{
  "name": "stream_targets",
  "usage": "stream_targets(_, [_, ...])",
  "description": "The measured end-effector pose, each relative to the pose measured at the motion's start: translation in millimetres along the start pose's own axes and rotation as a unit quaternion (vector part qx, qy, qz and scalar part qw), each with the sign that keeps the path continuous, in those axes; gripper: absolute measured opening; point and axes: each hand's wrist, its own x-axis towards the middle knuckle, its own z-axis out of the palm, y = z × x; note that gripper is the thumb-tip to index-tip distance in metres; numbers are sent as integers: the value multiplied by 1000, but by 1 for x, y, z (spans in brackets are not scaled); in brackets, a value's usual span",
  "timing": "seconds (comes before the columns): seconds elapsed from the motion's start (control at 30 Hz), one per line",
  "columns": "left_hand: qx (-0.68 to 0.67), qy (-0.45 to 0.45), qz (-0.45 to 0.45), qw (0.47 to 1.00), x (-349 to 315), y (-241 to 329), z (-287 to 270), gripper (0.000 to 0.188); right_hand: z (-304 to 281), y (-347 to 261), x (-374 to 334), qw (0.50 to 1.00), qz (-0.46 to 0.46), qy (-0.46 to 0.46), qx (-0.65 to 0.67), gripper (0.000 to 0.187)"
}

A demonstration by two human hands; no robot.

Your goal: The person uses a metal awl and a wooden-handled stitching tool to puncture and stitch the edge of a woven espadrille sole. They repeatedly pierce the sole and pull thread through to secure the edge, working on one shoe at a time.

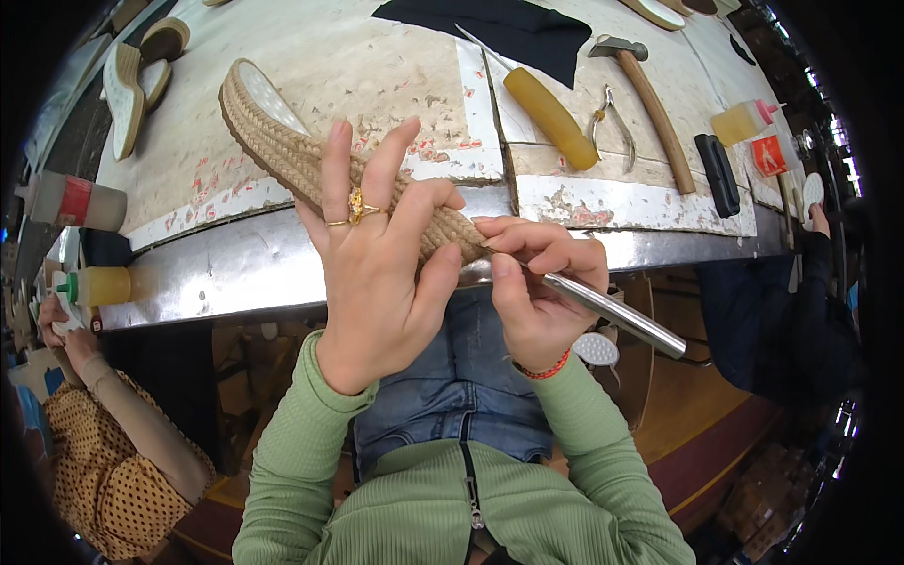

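Observation:
A braided tan shoe sole (273, 141) with a pale inner face lies slantwise over the table's front edge, its near end toward me. My left hand (377, 273) is closed around it, thumb and fingers on either side of the braid, with two fingers raised. At the near end, my right hand (551, 292) pinches a slim tool with a shiny metal handle (626, 318). The tool's thin front end meets the braid between my fingertips; its very tip is hidden. The handle sticks out to the lower right.
Beyond my hands lie a yellow-handled pointed tool (556, 122), pincers (617, 127), a hammer (659, 118), a black block (718, 176) and black cloth (508, 33). Bottles (744, 122) stand right, more (80, 202) left. Other soles (127, 99) lie far left. Co-workers sit on both sides.

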Motion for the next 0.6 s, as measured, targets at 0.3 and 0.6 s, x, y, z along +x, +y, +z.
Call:
stream_targets(0.3, [22,-18,-11,1000,2,5,-3,21,2,-2,5,990,-66,-37,-119,28])
stream_targets(0.6, [21,-19,-12,1000,2,4,-2,21,7,-5,3,1000,-2,13,-20,26])
